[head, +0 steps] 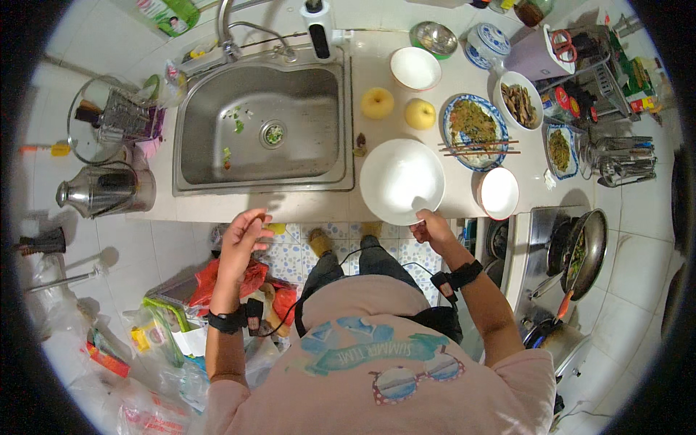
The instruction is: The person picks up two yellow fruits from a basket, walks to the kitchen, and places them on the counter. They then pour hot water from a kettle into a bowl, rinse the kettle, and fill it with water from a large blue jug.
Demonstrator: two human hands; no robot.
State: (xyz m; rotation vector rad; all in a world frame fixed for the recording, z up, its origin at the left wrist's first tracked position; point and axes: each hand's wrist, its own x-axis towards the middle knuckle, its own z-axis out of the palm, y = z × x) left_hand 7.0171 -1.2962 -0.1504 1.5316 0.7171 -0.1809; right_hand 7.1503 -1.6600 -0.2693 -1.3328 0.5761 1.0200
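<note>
A large white bowl (402, 179) is gripped at its near rim by my right hand (432, 231); its inside shows nothing but a shadow. My left hand (250, 231) hangs with bent, parted fingers before the counter's front edge, near the stainless steel sink (261, 174). Green food scraps (238, 125) lie in the basin and in its drain strainer (272, 134). Two yellow apples (377, 103) sit beyond the bowl. To its right are a blue-rimmed plate of cooked food (473, 128) with chopsticks (478, 153) across it, and a small white bowl (498, 193).
A white bowl (415, 68) and a metal bowl (435, 39) stand at the back. A bowl of food (518, 100), a lidded blue-and-white pot (488, 44) and a small dish (560, 151) are at the right. A frying pan (590, 255) rests on the stove; a metal kettle (103, 190) stands left.
</note>
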